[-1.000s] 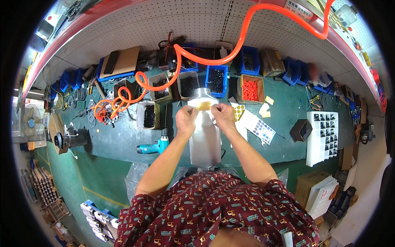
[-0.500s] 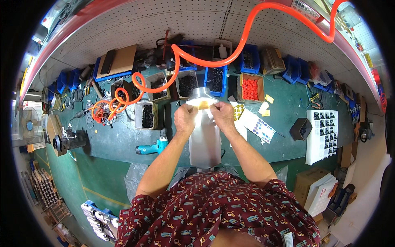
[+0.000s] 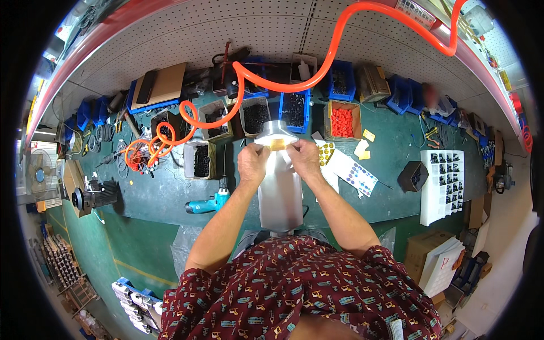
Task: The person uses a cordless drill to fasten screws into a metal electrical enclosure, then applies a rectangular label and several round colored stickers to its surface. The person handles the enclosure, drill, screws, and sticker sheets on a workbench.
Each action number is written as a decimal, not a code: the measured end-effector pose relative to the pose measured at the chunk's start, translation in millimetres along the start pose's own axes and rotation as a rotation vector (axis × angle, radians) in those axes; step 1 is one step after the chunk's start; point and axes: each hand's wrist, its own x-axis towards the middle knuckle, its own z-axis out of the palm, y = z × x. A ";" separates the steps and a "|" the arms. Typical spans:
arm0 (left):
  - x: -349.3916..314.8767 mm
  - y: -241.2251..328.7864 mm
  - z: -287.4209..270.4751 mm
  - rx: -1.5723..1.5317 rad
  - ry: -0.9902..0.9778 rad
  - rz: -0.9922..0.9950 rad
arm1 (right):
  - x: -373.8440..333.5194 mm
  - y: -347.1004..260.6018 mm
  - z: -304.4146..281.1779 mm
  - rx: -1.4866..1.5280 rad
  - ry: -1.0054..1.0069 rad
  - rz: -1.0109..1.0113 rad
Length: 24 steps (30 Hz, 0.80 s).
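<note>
A silvery metal housing [image 3: 280,195] with a round collar stands upright at the bench edge in front of me. Just below the collar, a small yellow label [image 3: 277,145] lies against or close over the metal; I cannot tell how much of it touches. My left hand [image 3: 252,162] pinches the label's left end between thumb and fingers. At the other end, my right hand [image 3: 305,157] is closed in a similar pinch. To the left lies a teal cordless drill [image 3: 211,204] with a long bit. Sheets of round stickers [image 3: 356,174] are spread beyond my right hand.
Cartons of black parts [image 3: 200,160] and a box of red pieces [image 3: 343,122] line the bench's back. An orange coiled air hose [image 3: 283,86] hangs across the work area. At right sit a dark hexagonal container [image 3: 413,177] and a white foam tray [image 3: 433,195] of black parts.
The whole view has shifted very slightly. Both hands keep their pinch at the label, with no clear movement relative to the housing.
</note>
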 end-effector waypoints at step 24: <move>3.0 -2.9 3.1 0.014 0.021 0.010 | 1.7 2.1 2.4 -0.065 0.018 -0.052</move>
